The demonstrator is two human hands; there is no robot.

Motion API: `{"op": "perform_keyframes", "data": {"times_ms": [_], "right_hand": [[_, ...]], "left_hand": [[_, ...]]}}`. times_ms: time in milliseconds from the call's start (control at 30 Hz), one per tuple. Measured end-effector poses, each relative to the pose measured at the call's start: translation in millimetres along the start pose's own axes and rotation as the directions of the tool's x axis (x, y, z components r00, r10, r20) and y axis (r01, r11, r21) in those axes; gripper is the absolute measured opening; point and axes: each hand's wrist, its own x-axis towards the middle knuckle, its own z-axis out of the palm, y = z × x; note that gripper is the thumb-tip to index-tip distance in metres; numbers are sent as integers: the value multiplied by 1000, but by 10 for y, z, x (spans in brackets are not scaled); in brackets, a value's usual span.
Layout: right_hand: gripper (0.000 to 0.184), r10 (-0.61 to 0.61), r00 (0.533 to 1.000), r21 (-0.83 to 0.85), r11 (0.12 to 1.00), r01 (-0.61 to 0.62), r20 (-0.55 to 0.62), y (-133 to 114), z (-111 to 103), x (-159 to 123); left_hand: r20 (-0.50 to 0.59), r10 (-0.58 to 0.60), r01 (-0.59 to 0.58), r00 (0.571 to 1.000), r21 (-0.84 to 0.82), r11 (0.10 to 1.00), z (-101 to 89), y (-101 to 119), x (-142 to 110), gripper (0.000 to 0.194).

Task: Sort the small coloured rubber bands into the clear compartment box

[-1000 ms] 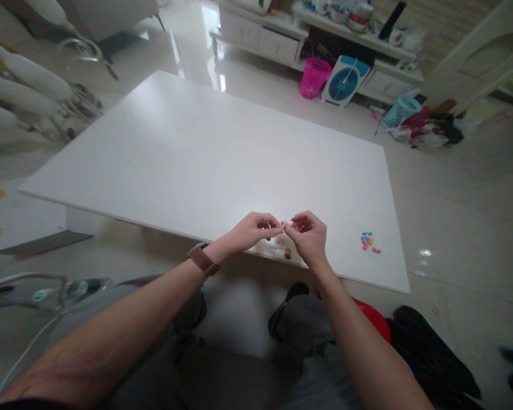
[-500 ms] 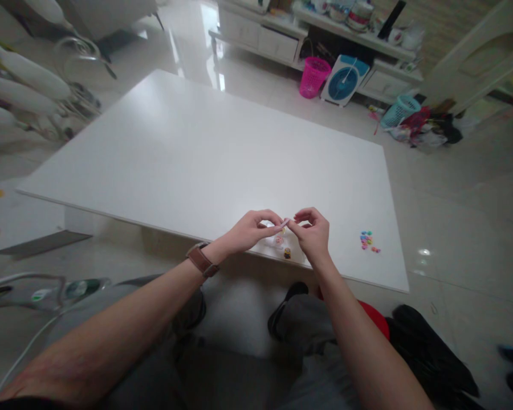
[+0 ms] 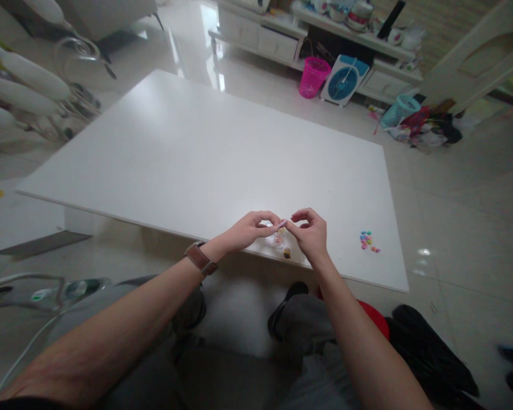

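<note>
Between my fingertips is a small, thin pale pink piece (image 3: 281, 224), too small to name more exactly. My left hand (image 3: 256, 229) pinches its left end with thumb and forefinger. At the other end, my right hand (image 3: 313, 232) has its thumb and a finger closed on the piece, with the other fingers curled and raised. Just below on the table lie small clear and pinkish items (image 3: 277, 241), partly covered by my hands. Nearer the edge sits a small yellow-and-dark figure (image 3: 286, 253).
The white table (image 3: 222, 154) spreads out ahead, its front edge close to my forearms. A cluster of small colourful pieces (image 3: 366, 240) lies to the right. Beyond stand a pink basket (image 3: 314, 77) and a blue-and-white fan (image 3: 344, 80). A black bag (image 3: 427, 353) is at lower right.
My right hand has shifted very slightly left. The pale pink piece has moved slightly left and lies a little flatter. The items on the table have not moved.
</note>
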Motion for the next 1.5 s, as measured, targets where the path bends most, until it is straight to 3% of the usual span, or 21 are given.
{"op": "perform_keyframes", "data": {"times_ms": [367,600,967,1267,1500], "right_hand": [[31,-4,1000,-26,1000,4,6,35,-4,15],[29,-14,999,-38,999,15,31,-1,13,-11],[15,-126,991,-136,982,132,53,-84,56,-83],[11,-238,970,-216,945,245,58,-105,17,-108],[19,-272,962,-317,915,249,-32,-108,-85,-34]], "left_hand": [[-16,1,0,1000,55,998,1,20,-23,17],[9,2,-3,1000,41,999,-25,-3,-4,23],[-110,30,-11,993,176,984,7,-6,-1,28],[-91,-6,21,996,166,986,21,-44,-2,30],[-77,8,2,997,136,991,47,64,-32,26]]}}
